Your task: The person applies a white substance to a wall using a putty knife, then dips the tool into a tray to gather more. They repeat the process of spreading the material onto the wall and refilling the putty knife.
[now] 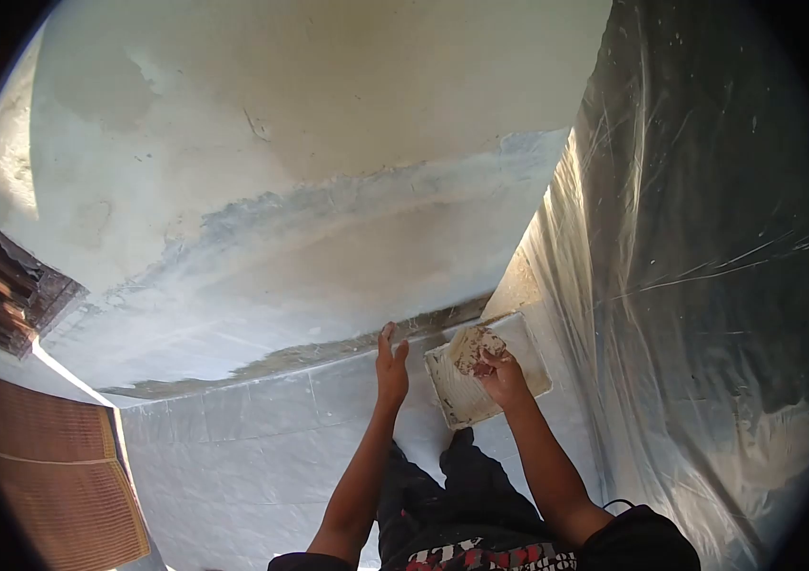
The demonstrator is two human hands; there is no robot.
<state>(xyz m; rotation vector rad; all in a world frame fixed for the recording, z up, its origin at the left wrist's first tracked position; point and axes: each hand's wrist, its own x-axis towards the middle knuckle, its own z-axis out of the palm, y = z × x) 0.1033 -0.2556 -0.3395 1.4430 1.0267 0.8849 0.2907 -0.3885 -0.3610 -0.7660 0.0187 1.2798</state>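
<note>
My right hand (501, 373) grips a wide paint brush (477, 350), its body blotched with brown and off-white and its pale edge turned to the left. The brush overlaps a shallow paint tray (535, 366) that lies on the floor by my feet, with a ribbed inside and a stained rim. To the left, my left hand (392, 362) is raised with its fingers stretched and the thumb apart, holding nothing. Ahead of both hands rises a patchy plastered wall (347, 238), whitish low down and more beige higher up.
Clear plastic sheeting (671, 285) hangs along the right side. Grey tiles (252, 438) cover the floor up to the wall's rough, dark bottom edge. A woven mat (52, 476) lies at the lower left, below a brown slatted object (5, 285).
</note>
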